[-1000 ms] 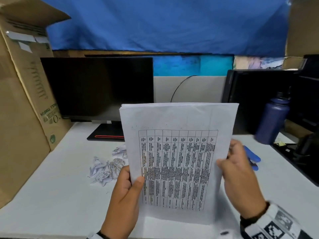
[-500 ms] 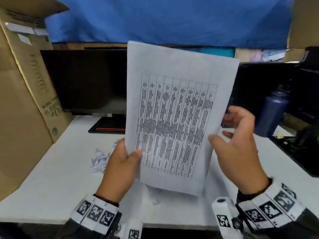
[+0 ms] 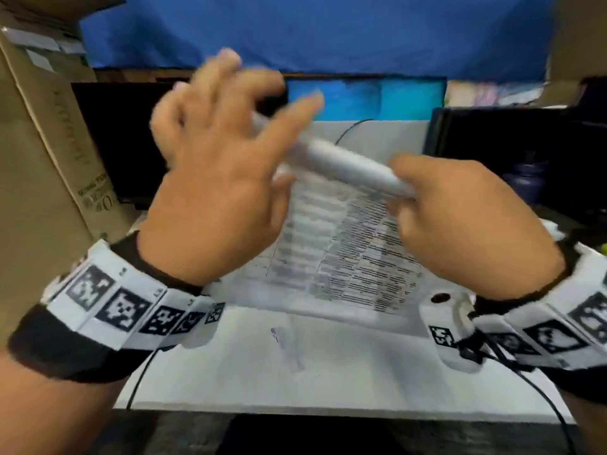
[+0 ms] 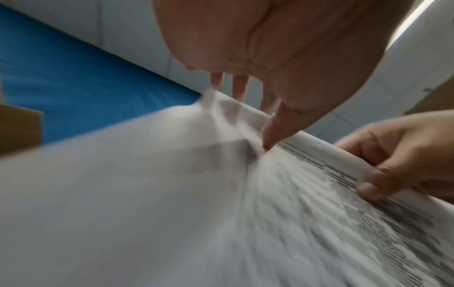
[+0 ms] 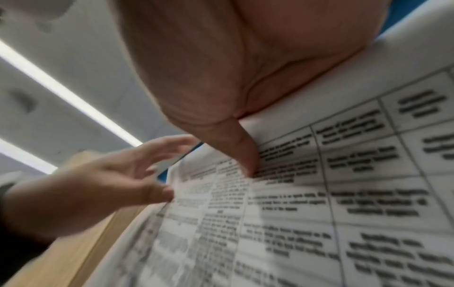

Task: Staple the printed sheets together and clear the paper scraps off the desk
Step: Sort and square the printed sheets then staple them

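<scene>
Printed sheets [image 3: 341, 244] hang above the white desk [image 3: 295, 372], their top edge curled over toward us. We pinch that curl with our right hand [image 3: 466, 221], thumb pressed on the printed table and fingers wrapped behind. Our left hand [image 3: 216, 178] touches the upper left corner with spread, nearly straight fingers, thumb tip on the page. Beyond stand a dark monitor [image 3: 124, 142] and a cardboard box [image 3: 49, 142].
</scene>
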